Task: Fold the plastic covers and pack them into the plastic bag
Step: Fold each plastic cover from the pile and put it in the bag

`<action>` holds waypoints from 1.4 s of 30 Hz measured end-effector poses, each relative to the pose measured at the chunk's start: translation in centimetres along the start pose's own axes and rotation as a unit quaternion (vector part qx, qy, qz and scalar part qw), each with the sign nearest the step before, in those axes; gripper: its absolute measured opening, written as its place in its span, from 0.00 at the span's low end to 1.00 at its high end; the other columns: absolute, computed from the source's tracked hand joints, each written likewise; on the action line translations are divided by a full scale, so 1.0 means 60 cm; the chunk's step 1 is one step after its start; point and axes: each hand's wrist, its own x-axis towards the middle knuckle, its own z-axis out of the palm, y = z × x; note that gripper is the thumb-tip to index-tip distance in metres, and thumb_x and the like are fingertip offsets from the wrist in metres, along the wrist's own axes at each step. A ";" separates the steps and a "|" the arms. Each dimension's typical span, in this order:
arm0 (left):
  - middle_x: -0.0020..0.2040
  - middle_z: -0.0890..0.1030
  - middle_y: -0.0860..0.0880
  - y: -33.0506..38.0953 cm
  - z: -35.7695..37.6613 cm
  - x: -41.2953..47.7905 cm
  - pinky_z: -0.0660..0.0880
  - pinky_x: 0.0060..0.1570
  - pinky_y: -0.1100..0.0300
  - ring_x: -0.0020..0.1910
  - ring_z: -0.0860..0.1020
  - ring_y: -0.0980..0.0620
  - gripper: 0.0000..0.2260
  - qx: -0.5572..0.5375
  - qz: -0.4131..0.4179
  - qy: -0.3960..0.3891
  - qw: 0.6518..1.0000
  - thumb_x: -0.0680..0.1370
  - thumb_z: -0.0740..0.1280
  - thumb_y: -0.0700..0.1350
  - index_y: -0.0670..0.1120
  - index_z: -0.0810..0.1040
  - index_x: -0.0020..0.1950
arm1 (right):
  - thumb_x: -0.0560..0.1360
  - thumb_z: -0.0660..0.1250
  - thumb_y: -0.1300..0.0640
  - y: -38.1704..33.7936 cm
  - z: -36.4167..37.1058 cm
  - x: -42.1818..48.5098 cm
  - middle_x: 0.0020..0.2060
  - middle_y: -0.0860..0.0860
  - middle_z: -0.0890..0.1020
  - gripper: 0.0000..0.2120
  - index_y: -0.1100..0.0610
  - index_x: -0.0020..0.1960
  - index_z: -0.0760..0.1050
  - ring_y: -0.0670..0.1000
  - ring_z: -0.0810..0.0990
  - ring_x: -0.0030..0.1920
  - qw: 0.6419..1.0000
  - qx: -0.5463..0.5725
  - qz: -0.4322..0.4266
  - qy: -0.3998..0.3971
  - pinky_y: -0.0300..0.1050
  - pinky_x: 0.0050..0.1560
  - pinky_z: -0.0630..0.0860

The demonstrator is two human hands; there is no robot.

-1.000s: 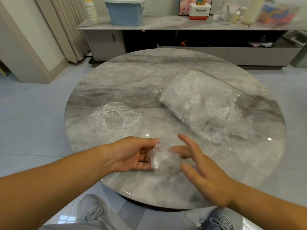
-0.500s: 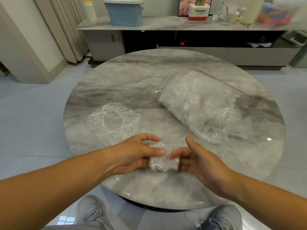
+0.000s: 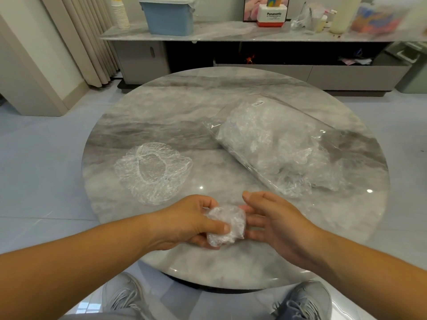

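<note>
**A:** What did we see from the head view?

**B:** We saw the left hand (image 3: 184, 221) gripping a folded cover (image 3: 227, 225) just above the near part of the table (image 3: 161, 107). The thumb pinched it from the top and the fingers curled underneath.

**A:** And the right hand (image 3: 277, 220)?

**B:** It was loosely spread, with the palm turned towards the left hand. Its fingers (image 3: 251, 221) were nearly straight and reached the cover's right side. We could not tell whether they pressed it or only touched it.

**A:** Where was the bag (image 3: 277, 146)?

**B:** It lay slantwise on the right half of the table, well apart from both hands. It was clear, bulged with crumpled covers, and had a small white label (image 3: 258, 103) at its far end. We could not tell which end was open.

**A:** Did we see other covers?

**B:** A flat cover (image 3: 152, 172) lay spread out on the left half of the table, with its elastic ring facing up. It was near the left hand but not touching it.

**A:** What did we see around the table?

**B:** Two grey shoes (image 3: 122, 296) showed below the near edge. Beyond the table stood a long cabinet (image 3: 231, 33) with a blue box (image 3: 169, 17), a stack of cups (image 3: 119, 12) and a carton (image 3: 272, 17) marked Panasonic. A curtain (image 3: 92, 38) hung at the far left.
</note>
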 end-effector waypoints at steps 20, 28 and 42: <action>0.48 0.85 0.41 0.083 0.077 0.015 0.82 0.45 0.55 0.44 0.83 0.47 0.23 0.069 0.063 -0.069 0.993 0.68 0.77 0.47 0.42 0.77 0.59 | 0.73 0.77 0.63 -0.039 -0.075 -0.047 0.50 0.62 0.86 0.16 0.66 0.57 0.79 0.60 0.86 0.51 0.993 -0.119 0.025 0.002 0.55 0.53 0.82; 0.56 0.82 0.58 0.129 0.112 0.045 0.73 0.60 0.60 0.57 0.78 0.64 0.13 0.206 0.241 0.091 0.944 0.82 0.61 0.56 0.54 0.84 0.52 | 0.74 0.73 0.68 -0.132 -0.137 -0.105 0.34 0.55 0.84 0.13 0.58 0.50 0.70 0.51 0.81 0.31 0.972 -0.141 -0.156 0.110 0.42 0.33 0.78; 0.79 0.32 0.63 0.118 0.151 0.059 0.38 0.78 0.58 0.74 0.28 0.68 0.30 0.522 0.273 0.048 0.807 0.81 0.49 0.66 0.59 0.50 0.82 | 0.78 0.70 0.68 -0.112 -0.226 -0.057 0.40 0.55 0.81 0.11 0.55 0.52 0.72 0.49 0.76 0.29 0.964 -0.032 -0.113 0.240 0.45 0.34 0.75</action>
